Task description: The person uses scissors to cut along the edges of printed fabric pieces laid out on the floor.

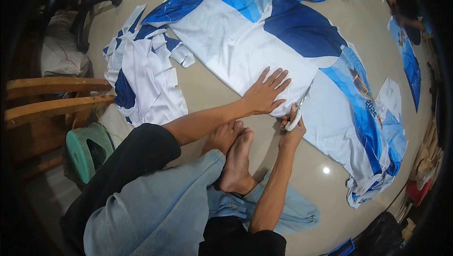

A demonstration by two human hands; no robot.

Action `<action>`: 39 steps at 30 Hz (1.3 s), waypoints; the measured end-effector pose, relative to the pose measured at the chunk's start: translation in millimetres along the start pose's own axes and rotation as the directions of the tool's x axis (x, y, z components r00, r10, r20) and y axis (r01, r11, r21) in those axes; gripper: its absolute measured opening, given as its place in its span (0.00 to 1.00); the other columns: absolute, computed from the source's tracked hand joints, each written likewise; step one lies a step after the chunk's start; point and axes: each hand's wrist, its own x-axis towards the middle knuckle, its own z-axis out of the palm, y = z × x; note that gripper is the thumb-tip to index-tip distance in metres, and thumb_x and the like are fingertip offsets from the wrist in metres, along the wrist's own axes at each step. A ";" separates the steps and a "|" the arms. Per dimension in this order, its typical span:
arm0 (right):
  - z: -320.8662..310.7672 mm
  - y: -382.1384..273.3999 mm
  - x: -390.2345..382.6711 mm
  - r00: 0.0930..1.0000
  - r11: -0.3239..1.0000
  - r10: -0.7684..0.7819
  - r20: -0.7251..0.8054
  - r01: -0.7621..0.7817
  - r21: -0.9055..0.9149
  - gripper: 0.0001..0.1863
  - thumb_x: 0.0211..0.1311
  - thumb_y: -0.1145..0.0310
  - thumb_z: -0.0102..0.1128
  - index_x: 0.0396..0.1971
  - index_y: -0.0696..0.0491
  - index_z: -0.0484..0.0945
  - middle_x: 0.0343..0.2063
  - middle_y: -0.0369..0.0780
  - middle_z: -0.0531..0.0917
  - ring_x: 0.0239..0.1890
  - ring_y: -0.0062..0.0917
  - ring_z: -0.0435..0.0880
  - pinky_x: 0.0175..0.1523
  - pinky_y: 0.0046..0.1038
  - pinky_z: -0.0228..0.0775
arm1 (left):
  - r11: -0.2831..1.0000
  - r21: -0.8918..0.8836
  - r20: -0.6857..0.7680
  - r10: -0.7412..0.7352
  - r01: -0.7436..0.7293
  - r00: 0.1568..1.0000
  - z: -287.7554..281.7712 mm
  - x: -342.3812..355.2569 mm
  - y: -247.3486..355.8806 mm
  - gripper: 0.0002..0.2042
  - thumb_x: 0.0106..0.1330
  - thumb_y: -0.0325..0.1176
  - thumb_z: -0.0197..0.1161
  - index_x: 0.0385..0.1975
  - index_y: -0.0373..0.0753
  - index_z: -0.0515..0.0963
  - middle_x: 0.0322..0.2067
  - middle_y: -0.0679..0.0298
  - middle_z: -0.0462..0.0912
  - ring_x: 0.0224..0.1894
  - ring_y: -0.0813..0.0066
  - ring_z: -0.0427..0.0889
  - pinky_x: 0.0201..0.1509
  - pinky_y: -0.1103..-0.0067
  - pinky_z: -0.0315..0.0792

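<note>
The left hand [265, 94] lies open and flat, fingers spread, pressing on the long white and blue printed fabric sheet [245, 44] that is spread over the beige tiled floor [325, 194]. Just beside it, the right hand [292, 126] is closed around the white-handled scissors [297, 112], whose blades enter the near edge of the fabric. A pile of white and blue cut fabric pieces [141, 77] lies to the left, near a green plastic stool [87, 150] and a wooden chair [52, 98].

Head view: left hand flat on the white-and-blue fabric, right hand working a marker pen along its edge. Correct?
Not quite. The right hand holds scissors, not a marker pen, cutting at the fabric's edge. The left hand does lie flat on the white-and-blue fabric. The head view shows this.
</note>
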 end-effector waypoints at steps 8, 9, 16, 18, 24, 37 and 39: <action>3.4 -18.6 3.2 0.999 0.995 0.043 0.030 -0.046 0.093 0.20 0.63 0.62 0.69 0.49 0.58 0.81 0.19 0.32 0.75 0.18 0.13 0.72 0.21 0.16 0.56 | 1.000 -0.001 0.034 -0.012 0.012 0.999 -1.2 0.1 -1.4 0.34 0.72 0.52 0.48 0.72 0.40 0.55 0.74 0.53 0.51 0.76 0.55 0.47 0.76 0.53 0.41; 5.4 -21.2 6.5 0.998 0.993 0.051 0.031 -0.054 0.109 0.20 0.62 0.62 0.70 0.49 0.58 0.82 0.18 0.32 0.75 0.17 0.13 0.72 0.21 0.16 0.56 | 1.000 -0.006 0.035 -0.013 0.013 0.999 -2.0 -0.1 -1.0 0.34 0.72 0.53 0.48 0.72 0.40 0.55 0.74 0.53 0.50 0.76 0.55 0.47 0.77 0.53 0.41; 9.8 -20.4 23.1 1.000 0.999 0.013 0.010 -0.014 0.045 0.19 0.61 0.62 0.71 0.47 0.57 0.82 0.17 0.32 0.76 0.16 0.12 0.71 0.20 0.16 0.57 | 1.000 -0.017 0.022 -0.008 0.009 1.000 -1.9 1.4 1.2 0.34 0.71 0.53 0.49 0.73 0.40 0.54 0.74 0.53 0.50 0.76 0.56 0.47 0.77 0.53 0.41; 8.1 -19.2 25.5 1.000 1.000 0.018 0.002 -0.018 -0.023 0.19 0.61 0.61 0.71 0.47 0.57 0.83 0.17 0.32 0.76 0.16 0.13 0.71 0.20 0.16 0.57 | 1.000 -0.011 0.014 -0.012 0.012 1.000 -1.2 0.8 0.9 0.35 0.71 0.53 0.50 0.73 0.40 0.54 0.74 0.53 0.50 0.76 0.56 0.47 0.77 0.53 0.40; 11.2 -25.8 23.7 1.000 0.999 0.018 0.011 -0.018 0.044 0.17 0.60 0.60 0.72 0.41 0.57 0.83 0.17 0.33 0.75 0.16 0.13 0.71 0.20 0.16 0.58 | 1.000 -0.013 0.019 -0.014 0.015 1.000 -0.8 -0.1 -0.7 0.35 0.71 0.52 0.50 0.73 0.40 0.55 0.74 0.53 0.50 0.76 0.56 0.47 0.77 0.53 0.40; 21.5 -31.0 49.9 0.998 0.998 -0.059 0.014 0.058 0.038 0.18 0.59 0.61 0.73 0.42 0.59 0.83 0.17 0.33 0.75 0.16 0.12 0.70 0.20 0.16 0.58 | 0.999 -0.036 0.001 -0.008 0.008 1.000 0.3 0.5 1.4 0.34 0.71 0.53 0.49 0.72 0.40 0.56 0.74 0.52 0.50 0.76 0.56 0.46 0.77 0.52 0.40; 20.6 -31.2 51.1 0.999 0.998 -0.049 0.017 0.048 0.029 0.19 0.59 0.61 0.73 0.43 0.59 0.83 0.17 0.33 0.75 0.16 0.12 0.71 0.20 0.16 0.58 | 1.000 -0.020 0.009 -0.012 0.012 1.000 -0.4 -0.1 1.8 0.34 0.71 0.53 0.49 0.72 0.40 0.56 0.74 0.52 0.51 0.76 0.55 0.46 0.77 0.52 0.40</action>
